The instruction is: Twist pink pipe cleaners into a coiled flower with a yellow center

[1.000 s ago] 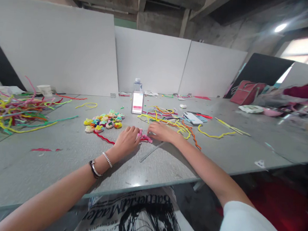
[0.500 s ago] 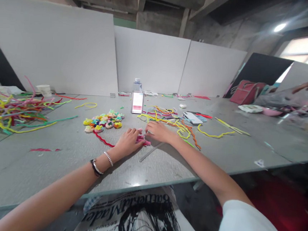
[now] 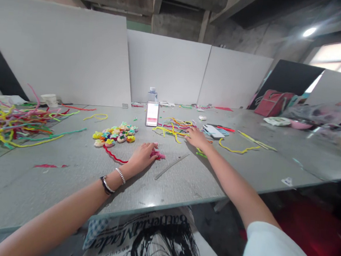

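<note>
My left hand [image 3: 144, 155] rests on the table with its fingers curled over short pink fuzzy pipe cleaner pieces [image 3: 159, 155]; the hand hides part of them. My right hand [image 3: 198, 138] lies at the loose pile of coloured pipe cleaners [image 3: 170, 126], fingers stretched out and a little apart, touching the pile's right side. Between and nearer than the hands lies a thin grey strip [image 3: 171, 166]. Left of my left hand is a cluster of small fuzzy flowers [image 3: 119, 132] in many colours, and a red pipe cleaner [image 3: 114, 155] runs from it toward my wrist.
A large tangle of pipe cleaners [image 3: 18, 124] covers the left of the table. Beyond my hands stands a bottle [image 3: 152, 94], its front blurred. A phone [image 3: 214, 131], yellow-handled tool [image 3: 255, 140] and yellow strand [image 3: 237, 150] lie right. A pink bag [image 3: 273, 102] sits far right, near another person's hand.
My right hand has moved right and away from the pink pieces, onto the coloured pile. Several yellow and orange strands there have shifted or are now covered. My left hand has stayed in place.
</note>
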